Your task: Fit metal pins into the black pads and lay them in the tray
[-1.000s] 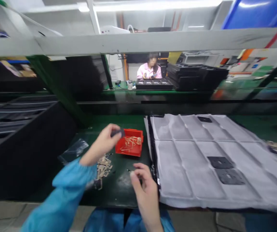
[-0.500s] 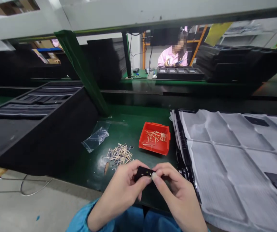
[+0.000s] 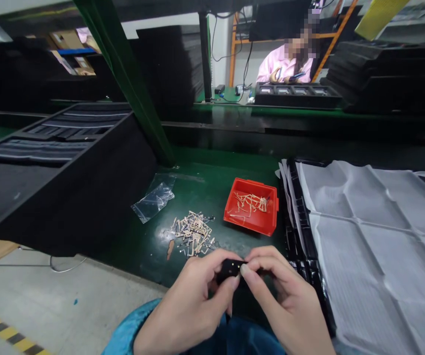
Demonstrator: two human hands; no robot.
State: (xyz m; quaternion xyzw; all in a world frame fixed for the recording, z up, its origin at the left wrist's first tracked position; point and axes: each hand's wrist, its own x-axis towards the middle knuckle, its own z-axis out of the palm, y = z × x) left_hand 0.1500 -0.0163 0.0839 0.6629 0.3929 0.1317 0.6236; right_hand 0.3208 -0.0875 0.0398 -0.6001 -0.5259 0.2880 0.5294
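Between my two hands, above the table's front edge, is a small black part with a few bright dots on its face. My left hand is closed round its left end, thumb in front. The thumb and fingertips of my right hand pinch its right end; whether they also hold something tiny there is hidden. Just beyond my left hand lies a loose pile of small beige and dark strips. Farther right, a red bin holds several thin cream-coloured strips.
A clear plastic bag lies on the green tabletop. At the left stands a large black tray box. Trays under white sheeting fill the right side. A green post rises behind; across the bench sits a person in pink.
The view has shifted, so the bench contents sit a little differently in the picture. Both hands keep hold of the black part, with the fingers barely moved.
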